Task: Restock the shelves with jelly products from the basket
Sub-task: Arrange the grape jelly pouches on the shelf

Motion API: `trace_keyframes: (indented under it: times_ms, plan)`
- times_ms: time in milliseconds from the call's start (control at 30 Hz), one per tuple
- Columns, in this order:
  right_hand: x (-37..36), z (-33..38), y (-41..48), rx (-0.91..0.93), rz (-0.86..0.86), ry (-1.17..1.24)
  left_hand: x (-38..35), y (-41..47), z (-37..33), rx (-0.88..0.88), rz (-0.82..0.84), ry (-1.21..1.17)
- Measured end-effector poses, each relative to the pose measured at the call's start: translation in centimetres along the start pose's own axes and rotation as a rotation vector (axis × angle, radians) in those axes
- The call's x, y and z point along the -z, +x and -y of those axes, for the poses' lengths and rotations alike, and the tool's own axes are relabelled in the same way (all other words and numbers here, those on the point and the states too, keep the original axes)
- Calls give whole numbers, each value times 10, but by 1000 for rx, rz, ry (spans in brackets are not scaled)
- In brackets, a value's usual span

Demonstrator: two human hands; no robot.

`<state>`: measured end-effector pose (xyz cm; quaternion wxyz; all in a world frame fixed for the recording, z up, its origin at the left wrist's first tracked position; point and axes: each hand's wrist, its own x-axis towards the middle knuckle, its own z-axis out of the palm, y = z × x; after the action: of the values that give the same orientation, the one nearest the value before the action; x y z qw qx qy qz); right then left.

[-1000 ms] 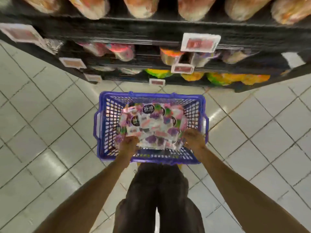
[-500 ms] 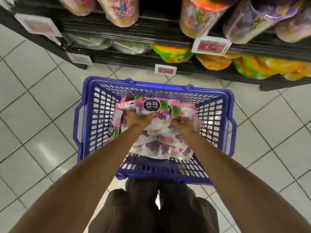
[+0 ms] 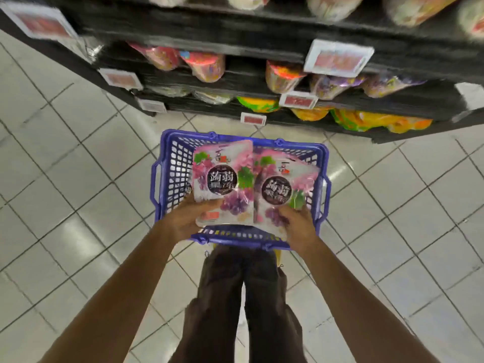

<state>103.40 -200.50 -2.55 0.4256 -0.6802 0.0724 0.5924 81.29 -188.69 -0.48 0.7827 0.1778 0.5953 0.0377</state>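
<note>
Centre frame: left hand (image 3: 187, 220) grips a jelly pack (image 3: 222, 179), right hand (image 3: 298, 227) a second jelly pack (image 3: 281, 189), over the basket (image 3: 172, 174); placing on shelves (image 3: 262, 30), upper frame, apparently remains

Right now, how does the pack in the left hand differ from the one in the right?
The left pack, in the left hand, reaches higher in frame than the right pack, in the right hand. The left pack tilts left; the right pack tilts right. Both carry the same grape print and are held over the basket.
</note>
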Motion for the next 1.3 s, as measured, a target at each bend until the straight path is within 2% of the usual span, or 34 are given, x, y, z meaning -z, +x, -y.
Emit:
trace_keyframes:
  times_ms: [133, 367, 500, 567, 733, 900, 1067, 1300]
  plan:
    - [9, 73, -96, 52, 49, 119, -27, -94, -46, -94, 16, 118]
    - [4, 206, -253, 209, 65, 399, -93, -253, -149, -438, 57, 305]
    - [-6, 271, -344, 349, 168, 507, -119, -327, -201, -611, 122, 335]
    - [-11, 295, -383, 451, 213, 505, -129, -361, -226, -687, 175, 329]
    - [-19, 336, -448, 753, 125, 434, -159, -444, -272, -860, 254, 379]
    - [-14, 371, -501, 1001, 124, 455, -191, -507, -296, -1030, 324, 364]
    - [5, 406, -543, 1113, 188, 444, -226, -554, -312, -1161, 369, 404]
    - [24, 443, -576, 1271, 119, 375, -273, -587, -333, -1246, 381, 321]
